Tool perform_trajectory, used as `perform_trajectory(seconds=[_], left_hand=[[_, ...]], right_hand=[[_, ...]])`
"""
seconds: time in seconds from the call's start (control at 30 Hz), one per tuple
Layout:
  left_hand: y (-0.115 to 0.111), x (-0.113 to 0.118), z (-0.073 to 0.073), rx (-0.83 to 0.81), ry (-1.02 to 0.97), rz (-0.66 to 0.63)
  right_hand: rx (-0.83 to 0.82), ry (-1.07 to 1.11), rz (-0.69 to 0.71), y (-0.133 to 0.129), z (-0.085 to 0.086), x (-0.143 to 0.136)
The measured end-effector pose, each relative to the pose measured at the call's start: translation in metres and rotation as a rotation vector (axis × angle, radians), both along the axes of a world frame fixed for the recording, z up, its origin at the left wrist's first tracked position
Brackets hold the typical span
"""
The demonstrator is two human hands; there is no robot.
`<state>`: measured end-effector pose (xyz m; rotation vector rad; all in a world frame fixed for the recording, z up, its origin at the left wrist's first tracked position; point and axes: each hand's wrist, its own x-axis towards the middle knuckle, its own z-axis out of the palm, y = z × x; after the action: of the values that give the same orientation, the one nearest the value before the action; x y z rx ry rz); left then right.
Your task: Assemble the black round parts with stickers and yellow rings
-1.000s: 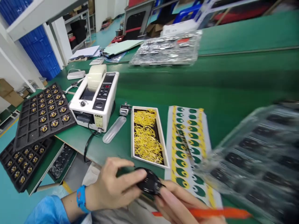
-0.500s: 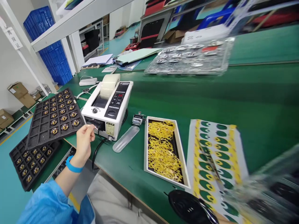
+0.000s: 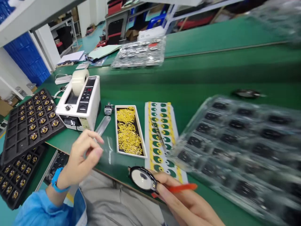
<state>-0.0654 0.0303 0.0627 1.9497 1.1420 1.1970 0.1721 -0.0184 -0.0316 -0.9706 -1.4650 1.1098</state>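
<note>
My left hand (image 3: 83, 157), wearing a blue wristband (image 3: 56, 182), has thumb and fingers pinched in front of the tape dispenser (image 3: 78, 103). At its fingertips shows a thin clear strip of tape (image 3: 109, 151). Between the thumb and fingers of my right hand (image 3: 181, 196) is a round black-rimmed part (image 3: 142, 178) with a pale, shiny face. An orange-red strip (image 3: 182, 188) juts out from the same grip. Just beyond it lies a sheet of yellow and green stickers (image 3: 156, 150), tweezers (image 3: 160, 133) on top.
A white box (image 3: 143, 147) of yellow rings stands between the hands. Clear blister trays (image 3: 211, 179) of black parts fill the right, slightly blurred. Black foam trays (image 3: 14, 138) with round parts sit at the left. A tally counter (image 3: 108, 109) is beside the dispenser.
My left hand has come away from the dispenser's front with the clear strip. My right hand has come into view, turning the round part's pale face up. The view has swung right.
</note>
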Motion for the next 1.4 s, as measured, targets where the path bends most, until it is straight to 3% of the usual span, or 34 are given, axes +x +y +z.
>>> perform_trajectory(seconds=[0.1,0.2,0.37,0.67,0.93,1.07,1.27,1.33,1.4], left_hand=[[-0.017,0.019,-0.012,-0.277,-0.068,-0.159],[-0.023,0.033,-0.024,-0.386,-0.089,-0.217],[-0.024,0.038,-0.031,-0.413,-0.066,-0.213],[-0.024,0.040,-0.028,-0.414,-0.040,-0.192],[-0.025,0.039,-0.031,-0.363,-0.001,-0.182],[-0.026,0.043,-0.030,-0.260,0.063,-0.132],[-0.034,0.045,-0.032,0.061,0.358,0.075],[-0.033,0.039,-0.031,0.068,0.413,0.151],[-0.030,0.033,-0.029,0.050,0.343,0.199]], right_hand=[[-0.204,0.119,0.021,-0.002,0.004,-0.003],[-0.281,0.213,0.043,-0.004,0.006,-0.007],[-0.367,0.257,0.075,-0.008,0.008,-0.011],[-0.538,0.321,0.080,-0.014,0.011,-0.011],[-0.541,0.336,0.073,-0.012,0.010,-0.013],[-0.496,0.315,0.087,-0.011,0.011,-0.014],[-0.476,0.330,0.070,-0.013,0.012,-0.012],[-0.485,0.336,0.041,-0.014,0.011,-0.010],[-0.502,0.336,0.028,-0.014,0.009,-0.008]])
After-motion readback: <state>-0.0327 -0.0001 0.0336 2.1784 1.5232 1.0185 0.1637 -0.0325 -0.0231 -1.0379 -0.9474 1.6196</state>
